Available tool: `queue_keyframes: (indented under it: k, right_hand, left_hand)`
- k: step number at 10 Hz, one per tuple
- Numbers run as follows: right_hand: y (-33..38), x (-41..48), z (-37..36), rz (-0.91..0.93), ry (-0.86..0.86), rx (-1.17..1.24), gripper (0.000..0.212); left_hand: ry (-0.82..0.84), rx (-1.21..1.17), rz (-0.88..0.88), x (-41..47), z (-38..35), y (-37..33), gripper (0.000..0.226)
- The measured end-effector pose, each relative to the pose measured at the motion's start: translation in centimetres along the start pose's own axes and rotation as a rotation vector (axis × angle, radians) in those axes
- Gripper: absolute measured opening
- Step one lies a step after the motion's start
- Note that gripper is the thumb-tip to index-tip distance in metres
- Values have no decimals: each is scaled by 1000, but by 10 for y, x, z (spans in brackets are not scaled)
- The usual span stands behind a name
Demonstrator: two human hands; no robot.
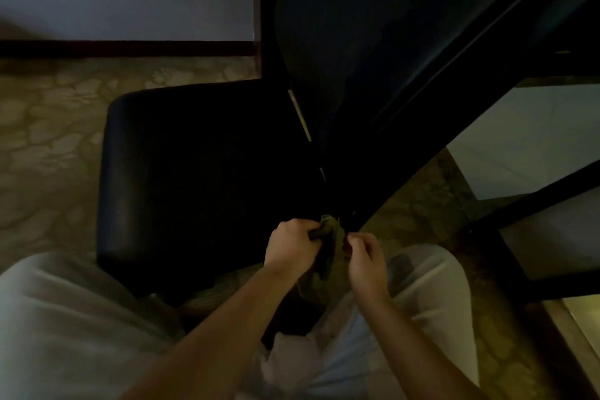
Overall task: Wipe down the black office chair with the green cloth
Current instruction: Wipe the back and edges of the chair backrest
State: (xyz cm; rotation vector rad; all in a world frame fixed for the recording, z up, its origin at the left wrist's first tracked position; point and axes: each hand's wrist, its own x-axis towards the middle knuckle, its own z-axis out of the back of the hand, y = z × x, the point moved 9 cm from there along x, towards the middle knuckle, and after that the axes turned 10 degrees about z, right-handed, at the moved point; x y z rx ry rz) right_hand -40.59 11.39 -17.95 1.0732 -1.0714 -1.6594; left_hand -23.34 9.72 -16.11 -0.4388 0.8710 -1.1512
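Nearest, left hand (292, 247) clenched round green cloth (331, 235); right hand (367, 261) pinched its edge; both beside black office chair (194, 172) seat.

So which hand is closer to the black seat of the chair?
The left. The left hand grips the green cloth at the near corner of the seat. The right hand pinches the cloth's other side, out beyond that corner.

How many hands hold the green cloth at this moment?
2. The left hand grips the cloth from its left side, and the right hand pinches its right edge, both by the near right corner of the chair seat.
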Motion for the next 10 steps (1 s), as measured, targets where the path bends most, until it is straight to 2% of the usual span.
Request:
queue_keyframes:
  k: [2, 3, 5, 6, 7, 8, 9, 10]
  right_hand:
    - [47, -17, -59, 213, 248, -159, 12]
    - [75, -16, -87, 276, 354, -237, 11]
    - [124, 15, -150, 326, 556, -410, 12]
    - [134, 49, -192, 307, 660, -527, 14]
    - [136, 78, -225, 296, 712, -823, 24]
    - [135, 94, -247, 250, 735, -1034, 33]
    - [144, 102, -259, 169, 786, -1106, 38]
    - [182, 108, -261, 162, 790, -1117, 40]
  left_hand:
    - [25, 65, 58, 11, 62, 36, 41]
    - [-35, 114, 86, 19, 105, 49, 45]
    - [-4, 132, 23, 60, 181, 59, 46]
    - [-141, 325, -65, 95, 211, 56, 44]
    - [-95, 618, -76, 124, 206, 63, 44]
    - [165, 663, 56, 140, 186, 88, 45]
    - [283, 599, 133, 144, 194, 92, 45]
    - [292, 546, 181, 149, 231, 71, 45]
